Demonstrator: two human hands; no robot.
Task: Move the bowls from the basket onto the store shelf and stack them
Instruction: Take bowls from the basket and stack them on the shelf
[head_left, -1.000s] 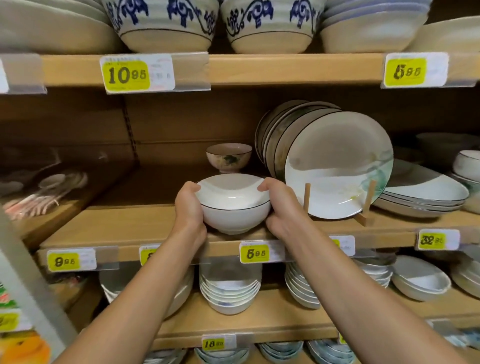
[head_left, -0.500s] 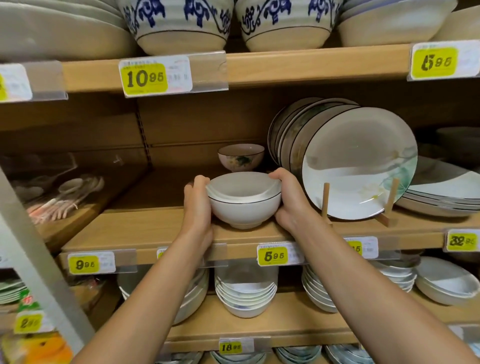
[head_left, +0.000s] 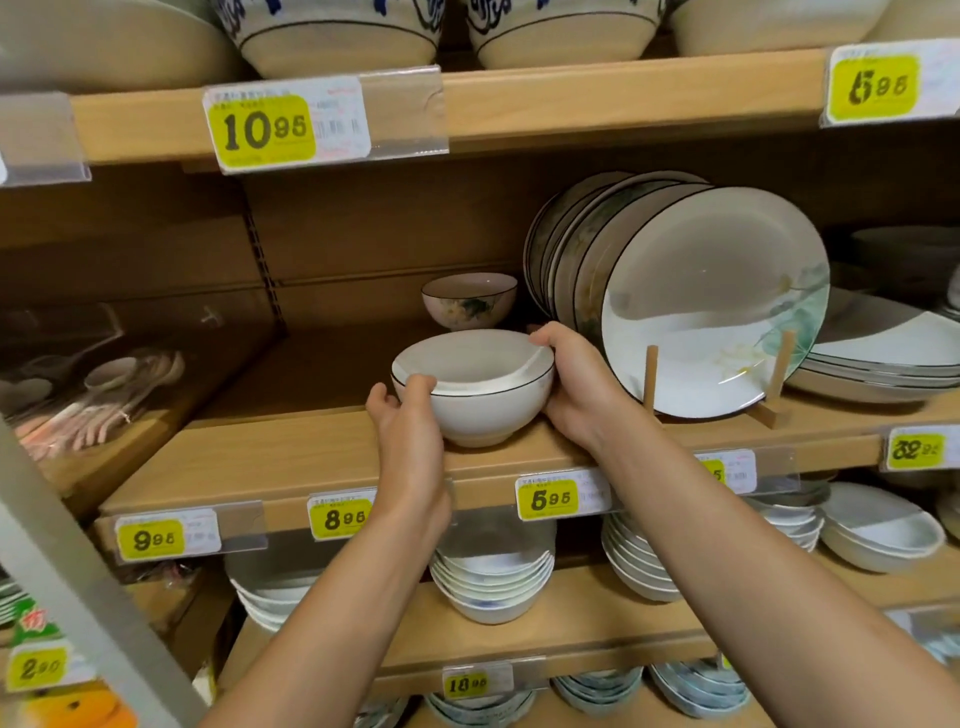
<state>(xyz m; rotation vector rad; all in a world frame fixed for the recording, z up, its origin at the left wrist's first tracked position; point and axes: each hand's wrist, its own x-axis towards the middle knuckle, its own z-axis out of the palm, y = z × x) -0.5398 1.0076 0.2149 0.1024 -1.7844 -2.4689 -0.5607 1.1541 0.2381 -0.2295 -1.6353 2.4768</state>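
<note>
White bowl, edged with a thin dark line, is held upright, mouth turned up, on the middle shelf close to its front edge; its foot appears to touch the board. Being round, it shows no long axis. A second pale rim is seen inside it, slightly askew, as of another bowl nested there.

It is gripped from both sides. The left hand is set at the near left, its thumb hooked over the rim and its fingers curled round the wall. The right hand is laid against the right wall with its thumb bent over the far rim; its other fingers are hidden behind the bowl.

Just behind, a small flowered bowl is stood upright. To the right, plates are propped on edge in a wooden stand, faces turned toward the near left.

Yellow price tags are fixed along the shelf fronts: "10.95" and "5.95" are read above, "9.95", "8.95", "5.95" and "32.95" on the middle shelf, "18.95" below, and "2.90" at the near left. The small print beside them is too blurred to be read. Stacks of white bowls are seen on the lower shelf.
</note>
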